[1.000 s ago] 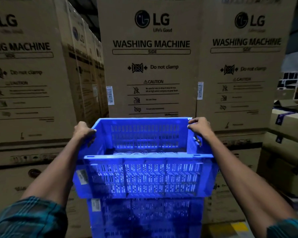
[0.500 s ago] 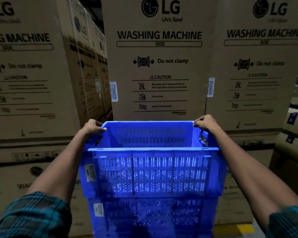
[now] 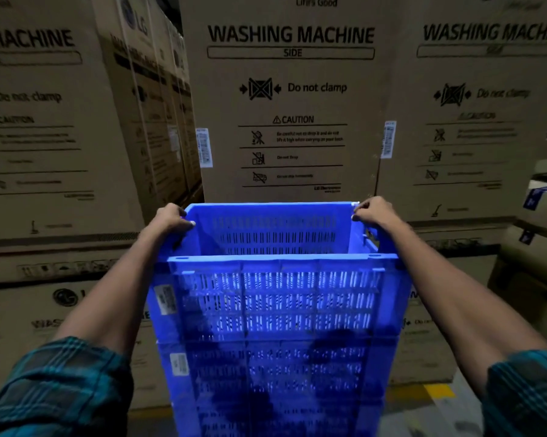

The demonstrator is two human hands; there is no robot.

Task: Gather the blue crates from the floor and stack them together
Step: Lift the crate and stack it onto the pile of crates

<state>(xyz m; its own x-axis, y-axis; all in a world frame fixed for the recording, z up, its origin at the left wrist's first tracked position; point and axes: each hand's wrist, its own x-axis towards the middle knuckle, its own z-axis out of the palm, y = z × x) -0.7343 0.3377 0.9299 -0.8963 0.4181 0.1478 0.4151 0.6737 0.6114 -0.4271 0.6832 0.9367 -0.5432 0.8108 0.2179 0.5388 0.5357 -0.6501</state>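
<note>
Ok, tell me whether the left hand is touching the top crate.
Touching. The head view shows the left hand curled over the far left corner of the top crate's rim, fingers wrapped on the edge with no gap.

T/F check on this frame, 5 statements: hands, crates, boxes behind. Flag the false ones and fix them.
1. Both hands grip the top crate at its far corners. True: left hand, right hand.
2. The top crate is full of parcels. False: the part of its inside in view is empty.
3. Another blue crate sits directly under the top one. True.
4. The cardboard box behind the crates reads "REFRIGERATOR". False: it reads "WASHING MACHINE".
5. The person's forearms are covered down to the wrists. False: the plaid sleeves are pushed up and the forearms are bare.
</note>
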